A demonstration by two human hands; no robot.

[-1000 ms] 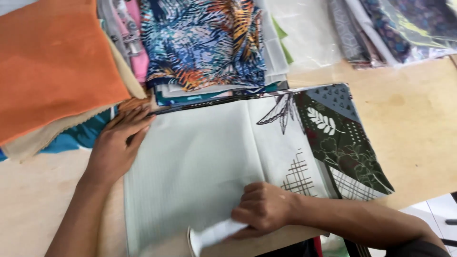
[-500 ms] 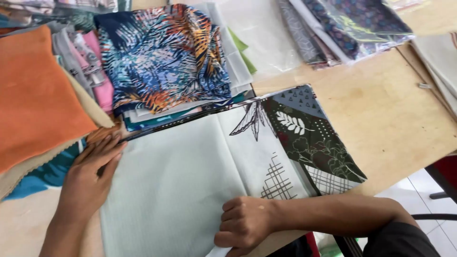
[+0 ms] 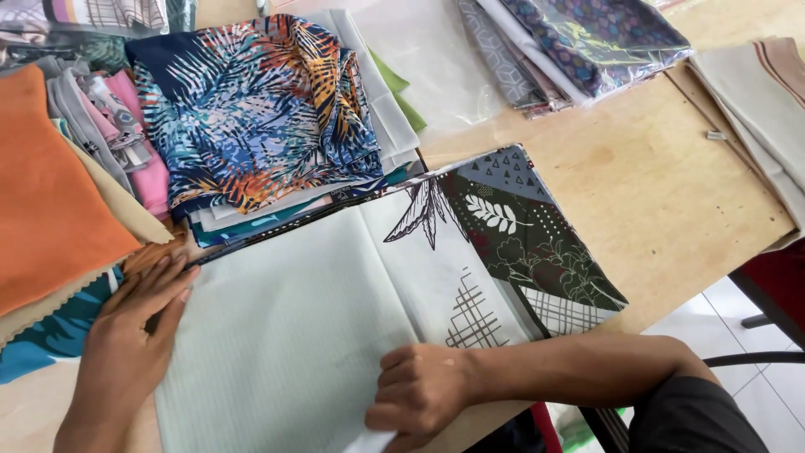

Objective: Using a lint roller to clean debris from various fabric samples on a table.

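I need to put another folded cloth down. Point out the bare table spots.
Bare wood lies right of the patterned dark cloth, bordered by bagged fabrics above and beige cloth at right. The left is crowded: fabric stacks, orange cloth, both hands on pale green cloth.

Right hand [image 3: 419,394]: shifted left along near edge of pale cloth [image 3: 285,335]; white folded corner seen earlier now mostly covered. Left hand [image 3: 134,335]: slid lower on cloth's left edge.

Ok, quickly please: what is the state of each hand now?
Left hand: open, lying flat on the left edge of the pale green cloth.
Right hand: closed, gripping the near edge of the same cloth.
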